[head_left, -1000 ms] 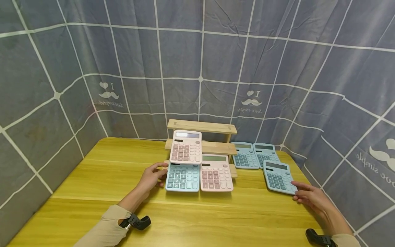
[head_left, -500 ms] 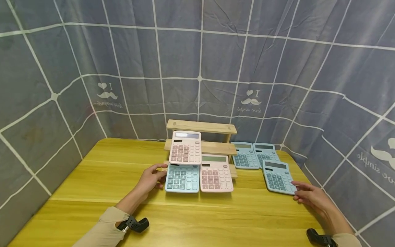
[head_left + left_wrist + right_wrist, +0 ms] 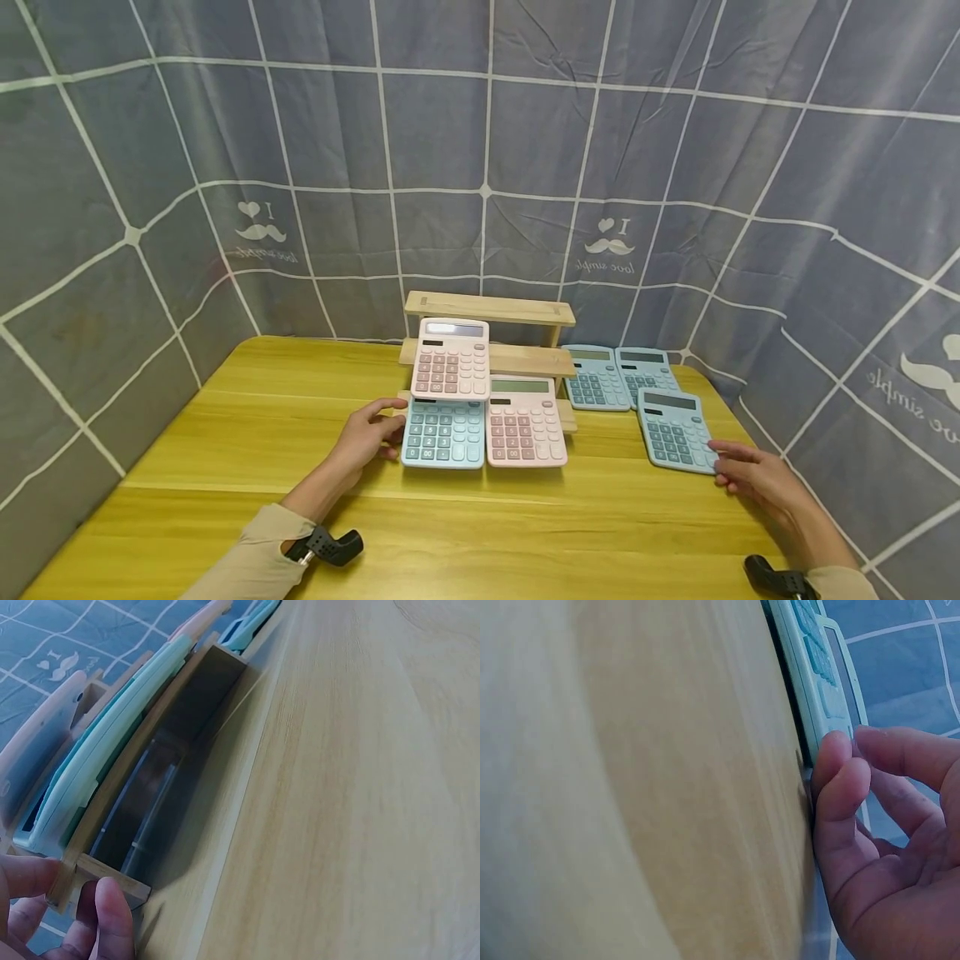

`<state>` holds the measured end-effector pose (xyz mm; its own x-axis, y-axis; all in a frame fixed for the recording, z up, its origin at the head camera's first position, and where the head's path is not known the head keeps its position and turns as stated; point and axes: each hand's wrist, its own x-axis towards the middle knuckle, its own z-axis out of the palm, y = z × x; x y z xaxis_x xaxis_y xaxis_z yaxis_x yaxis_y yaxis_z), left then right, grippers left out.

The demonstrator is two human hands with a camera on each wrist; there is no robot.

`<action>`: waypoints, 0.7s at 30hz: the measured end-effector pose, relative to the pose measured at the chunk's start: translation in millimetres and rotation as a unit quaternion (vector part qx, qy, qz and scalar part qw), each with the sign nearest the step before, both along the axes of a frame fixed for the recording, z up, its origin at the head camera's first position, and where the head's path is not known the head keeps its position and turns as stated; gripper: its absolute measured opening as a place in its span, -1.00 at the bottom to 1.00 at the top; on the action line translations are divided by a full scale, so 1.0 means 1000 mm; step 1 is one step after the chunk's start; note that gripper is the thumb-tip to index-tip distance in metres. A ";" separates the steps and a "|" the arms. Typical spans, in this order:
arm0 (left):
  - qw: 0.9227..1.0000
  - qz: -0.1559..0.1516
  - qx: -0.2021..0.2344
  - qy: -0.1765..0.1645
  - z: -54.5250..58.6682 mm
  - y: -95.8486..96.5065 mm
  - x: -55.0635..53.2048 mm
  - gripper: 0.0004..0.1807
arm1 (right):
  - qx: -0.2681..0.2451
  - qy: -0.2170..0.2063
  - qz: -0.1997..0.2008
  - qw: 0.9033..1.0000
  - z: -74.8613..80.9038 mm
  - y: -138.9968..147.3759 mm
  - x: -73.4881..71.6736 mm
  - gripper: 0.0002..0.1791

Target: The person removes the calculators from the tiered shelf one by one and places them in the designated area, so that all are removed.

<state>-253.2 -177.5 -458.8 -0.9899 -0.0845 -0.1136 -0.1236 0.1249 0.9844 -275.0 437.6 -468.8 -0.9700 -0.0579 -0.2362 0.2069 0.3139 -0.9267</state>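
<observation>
In the head view a tiered wooden rack (image 3: 491, 308) carries a pink calculator (image 3: 452, 360) on its middle tier. Below it, a blue calculator (image 3: 444, 433) and another pink calculator (image 3: 527, 421) lean side by side on the lowest tier. My left hand (image 3: 365, 435) grips the rack's left end; the left wrist view has fingers (image 3: 112, 915) bent around the wooden corner. At the right, my right hand (image 3: 761, 479) pinches the lower right corner of a loose blue calculator (image 3: 677, 429). In the right wrist view, thumb and fingers meet at that calculator's edge (image 3: 810, 675).
Two more blue calculators (image 3: 596, 379) lie side by side behind the pinched one, right of the rack. All stand on a yellow wood-grain table (image 3: 480, 533). A grey checked curtain (image 3: 480, 142) encloses the table's back and sides.
Both hands hold nearly the same places throughout. The blue calculator at the right has tilted or shifted only very slightly under my right hand.
</observation>
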 end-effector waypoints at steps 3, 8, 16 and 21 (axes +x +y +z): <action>1.000 0.001 0.003 0.001 -0.001 0.001 0.000 -0.64 | 0.012 -0.001 -0.001 1.000 0.001 -0.001 0.000 -0.33; 1.000 0.002 0.003 0.000 -0.001 0.001 0.000 -0.64 | 0.043 0.010 -0.012 0.999 0.004 -0.001 0.002 -0.36; 1.000 0.002 0.006 -0.003 -0.003 -0.001 -0.002 -0.65 | 0.090 0.036 -0.033 0.995 0.012 -0.009 0.004 -0.27; 1.000 -0.001 0.006 0.000 -0.003 -0.001 -0.001 -0.64 | 0.096 0.034 -0.028 0.994 0.021 -0.019 0.005 -0.30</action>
